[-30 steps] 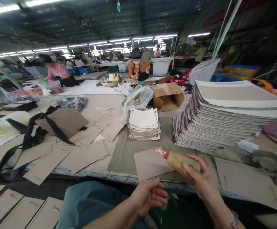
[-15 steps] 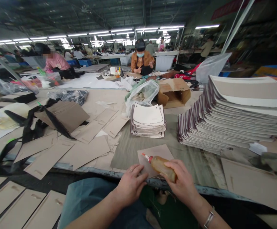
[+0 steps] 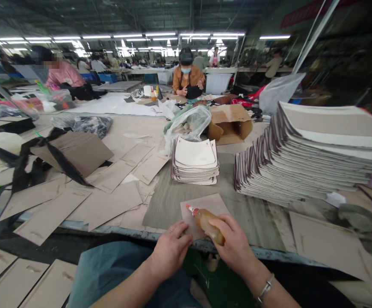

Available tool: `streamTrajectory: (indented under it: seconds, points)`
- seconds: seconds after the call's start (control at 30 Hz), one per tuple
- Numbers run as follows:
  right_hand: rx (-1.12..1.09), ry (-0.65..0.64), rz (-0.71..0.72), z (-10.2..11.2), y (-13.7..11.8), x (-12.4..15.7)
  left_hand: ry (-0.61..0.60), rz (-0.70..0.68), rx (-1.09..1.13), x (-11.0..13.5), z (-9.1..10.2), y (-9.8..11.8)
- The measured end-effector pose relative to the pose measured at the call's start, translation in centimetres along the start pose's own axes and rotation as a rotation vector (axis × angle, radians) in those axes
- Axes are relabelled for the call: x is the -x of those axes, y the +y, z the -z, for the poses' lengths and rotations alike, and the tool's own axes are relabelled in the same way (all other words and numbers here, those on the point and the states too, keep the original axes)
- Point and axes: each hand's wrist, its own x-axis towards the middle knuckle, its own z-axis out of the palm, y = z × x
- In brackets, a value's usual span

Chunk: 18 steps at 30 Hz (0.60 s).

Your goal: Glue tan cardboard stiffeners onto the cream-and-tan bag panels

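Note:
My right hand (image 3: 232,241) is wrapped around a squeezable glue bottle (image 3: 209,226) with amber contents. The bottle leans left, and its red-orange tip is over the upper left part of a beige board piece (image 3: 216,204). My left hand (image 3: 170,248) grips the near left edge of that piece, fingers bent and close together. The board lies flat at the table's front edge on a grey-green cloth (image 3: 160,205). Whether glue is leaving the tip I cannot tell.
Behind the board stands a short stack of pale panels (image 3: 195,160); a tall stack (image 3: 288,167) rises at right. Loose beige boards (image 3: 115,205) and black straps (image 3: 22,171) spread leftward. A cardboard box (image 3: 229,117) and plastic bag (image 3: 189,124) sit farther back. Co-workers sit across the table.
The view has shifted slightly, so the scene sits a little farther left. My right hand has drawn slightly nearer my left, still around the bottle. The tip stays over nearly the same spot.

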Motion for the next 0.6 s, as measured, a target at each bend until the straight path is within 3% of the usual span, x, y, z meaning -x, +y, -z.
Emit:
streamTrajectory:
  seconds: [0.33,0.6]
  points:
    - [0.265,0.205,-0.121,3.3,2.7,1.7,-0.007,-0.026,-0.025,0.2,-0.3,-0.2]
    - [0.330,0.235,-0.150,4.0,3.4,2.1,-0.010,-0.042,-0.031,0.4,-0.6,-0.3]
